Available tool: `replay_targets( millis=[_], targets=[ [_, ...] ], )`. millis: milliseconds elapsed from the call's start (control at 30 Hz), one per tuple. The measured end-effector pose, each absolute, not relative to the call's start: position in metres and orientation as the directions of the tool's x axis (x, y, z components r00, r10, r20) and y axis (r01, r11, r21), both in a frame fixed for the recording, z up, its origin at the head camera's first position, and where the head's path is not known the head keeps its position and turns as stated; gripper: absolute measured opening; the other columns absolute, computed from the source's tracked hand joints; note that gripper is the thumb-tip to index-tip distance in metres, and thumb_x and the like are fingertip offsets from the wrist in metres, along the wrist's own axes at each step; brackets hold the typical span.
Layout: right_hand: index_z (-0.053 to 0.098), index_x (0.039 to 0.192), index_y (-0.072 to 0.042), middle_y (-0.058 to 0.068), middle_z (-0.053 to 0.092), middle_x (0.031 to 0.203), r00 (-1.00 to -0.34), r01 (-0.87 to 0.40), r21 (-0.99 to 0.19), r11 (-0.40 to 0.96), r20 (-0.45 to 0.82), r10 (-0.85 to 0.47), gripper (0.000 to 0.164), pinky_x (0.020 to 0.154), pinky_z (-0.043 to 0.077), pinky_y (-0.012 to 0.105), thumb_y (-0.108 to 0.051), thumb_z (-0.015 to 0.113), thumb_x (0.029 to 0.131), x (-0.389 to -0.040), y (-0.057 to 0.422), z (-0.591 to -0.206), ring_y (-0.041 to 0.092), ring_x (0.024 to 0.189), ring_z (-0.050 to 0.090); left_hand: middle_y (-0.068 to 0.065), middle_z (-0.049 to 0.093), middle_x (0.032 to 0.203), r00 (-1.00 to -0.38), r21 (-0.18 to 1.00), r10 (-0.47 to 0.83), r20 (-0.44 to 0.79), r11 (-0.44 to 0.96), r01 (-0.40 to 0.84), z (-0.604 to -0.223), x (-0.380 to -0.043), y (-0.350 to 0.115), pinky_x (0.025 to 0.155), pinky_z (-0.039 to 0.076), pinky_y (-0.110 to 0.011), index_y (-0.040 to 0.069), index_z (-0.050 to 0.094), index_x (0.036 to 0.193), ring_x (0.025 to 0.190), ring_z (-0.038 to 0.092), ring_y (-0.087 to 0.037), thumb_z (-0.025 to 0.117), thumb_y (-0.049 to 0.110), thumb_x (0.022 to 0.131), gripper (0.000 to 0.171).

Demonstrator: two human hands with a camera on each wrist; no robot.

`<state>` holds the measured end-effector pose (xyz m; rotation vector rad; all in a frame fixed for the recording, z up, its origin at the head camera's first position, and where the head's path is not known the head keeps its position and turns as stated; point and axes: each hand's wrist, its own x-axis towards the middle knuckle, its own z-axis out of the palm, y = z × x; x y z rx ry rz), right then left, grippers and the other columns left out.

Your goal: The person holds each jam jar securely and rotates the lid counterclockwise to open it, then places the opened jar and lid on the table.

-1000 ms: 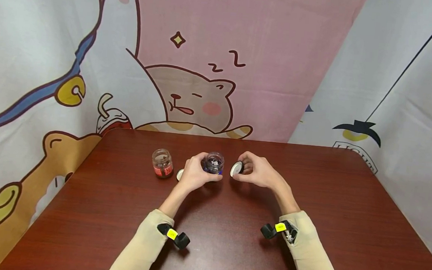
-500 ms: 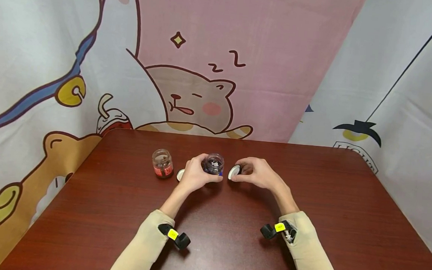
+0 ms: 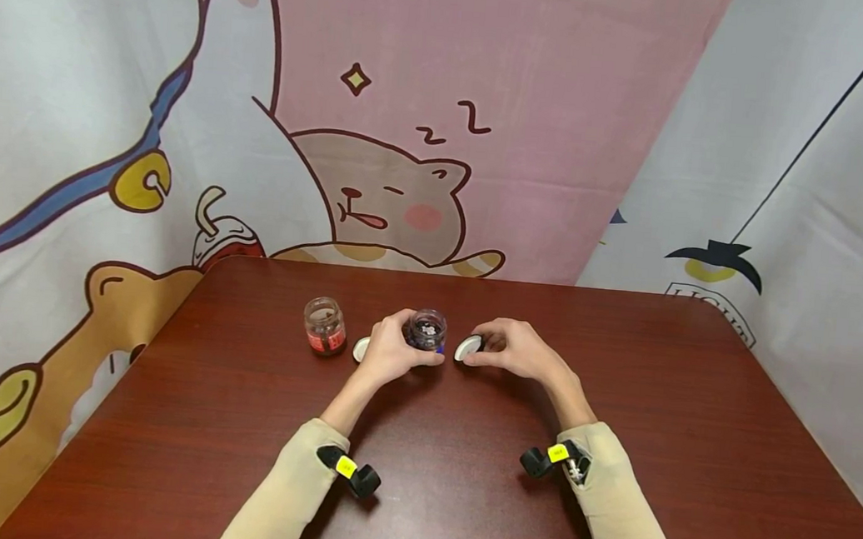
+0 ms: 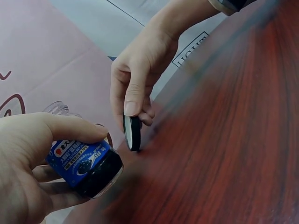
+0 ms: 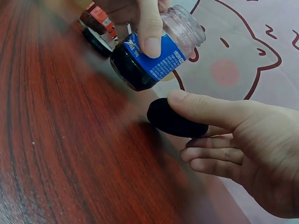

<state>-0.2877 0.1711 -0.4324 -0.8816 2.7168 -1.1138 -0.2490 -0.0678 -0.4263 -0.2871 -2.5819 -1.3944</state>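
Observation:
My left hand point(image 3: 390, 350) grips a glass jar point(image 4: 83, 161) with a blue label, its open mouth facing up in the head view. Dark contents fill the bottom of this jar. To its right, my right hand point(image 3: 514, 348) pinches a round lid point(image 3: 468, 349), black outside and white inside, between thumb and fingers. The lid is tilted, with its white inner side toward the jar and its lower edge close over the table. In the right wrist view the lid's black outer face point(image 5: 175, 119) shows. Jar and lid stand a small gap apart.
Left of my left hand an uncovered glass jar point(image 3: 325, 327) with a red label stands on the brown table point(image 3: 415, 502). A second lid point(image 3: 361, 349), white side up, lies beside it, partly hidden by my hand. A cartoon-printed cloth point(image 3: 545, 144) hangs behind the table.
My right hand has moved slightly down and left with the lid, which now tilts more with its white side upward. The blue-labelled jar has sunk slightly in my left hand's grip.

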Motion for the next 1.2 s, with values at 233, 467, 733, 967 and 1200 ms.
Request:
replay_targets(
  millis=[233,467,733,967,1200],
  targets=[
    [0.066,0.099,-0.011,-0.001,0.062,0.083,-0.834,-0.481,-0.649,0.59,0.13,-0.537,0.045,0.064,0.048,0.029,-0.042,0.078,0.068,-0.289,0.171,-0.434,0.013,0.072,0.057,0.003,0.065,0.088,-0.967,0.8,0.07,0.247,0.548,0.244,-0.431,-0.25,-0.068,0.077,0.045,-0.034,0.013,0.062,0.098,0.086,0.059,-0.015,0.09,0.024,0.051,0.056],
    [0.066,0.099,-0.01,0.003,0.057,0.089,-0.821,-0.511,-0.616,0.599,0.145,-0.552,0.044,0.066,0.047,0.028,-0.038,0.08,0.068,-0.289,0.171,-0.436,0.013,0.075,0.055,0.003,0.065,0.089,-0.971,0.809,0.058,0.233,0.543,0.226,-0.433,-0.251,-0.069,0.077,0.045,-0.034,0.013,0.062,0.098,0.086,0.059,-0.015,0.09,0.026,0.051,0.056],
    [0.067,0.098,-0.01,0.004,0.055,0.087,-0.807,-0.539,-0.58,0.611,0.147,-0.572,0.044,0.066,0.046,0.029,-0.037,0.081,0.066,-0.29,0.17,-0.439,0.014,0.075,0.053,0.003,0.065,0.088,-0.974,0.814,0.039,0.221,0.543,0.207,-0.436,-0.253,-0.069,0.076,0.045,-0.034,0.014,0.062,0.098,0.085,0.059,-0.015,0.089,0.027,0.052,0.055],
    [0.065,0.103,-0.008,0.004,0.054,0.086,-0.801,-0.559,-0.533,0.636,0.148,-0.58,0.046,0.067,0.045,0.028,-0.031,0.081,0.067,-0.291,0.169,-0.442,0.013,0.074,0.051,0.003,0.065,0.092,-0.975,0.817,0.05,0.216,0.537,0.209,-0.437,-0.254,-0.07,0.078,0.045,-0.034,0.014,0.061,0.101,0.088,0.059,-0.015,0.088,0.03,0.053,0.057],
    [0.063,0.107,-0.007,0.005,0.053,0.086,-0.807,-0.557,-0.503,0.661,0.139,-0.575,0.047,0.068,0.042,0.028,-0.03,0.08,0.07,-0.288,0.164,-0.443,0.013,0.075,0.049,0.002,0.064,0.098,-0.981,0.837,0.034,0.19,0.517,0.18,-0.44,-0.252,-0.069,0.082,0.044,-0.034,0.015,0.059,0.108,0.093,0.058,-0.016,0.087,0.036,0.056,0.063]
  ],
)
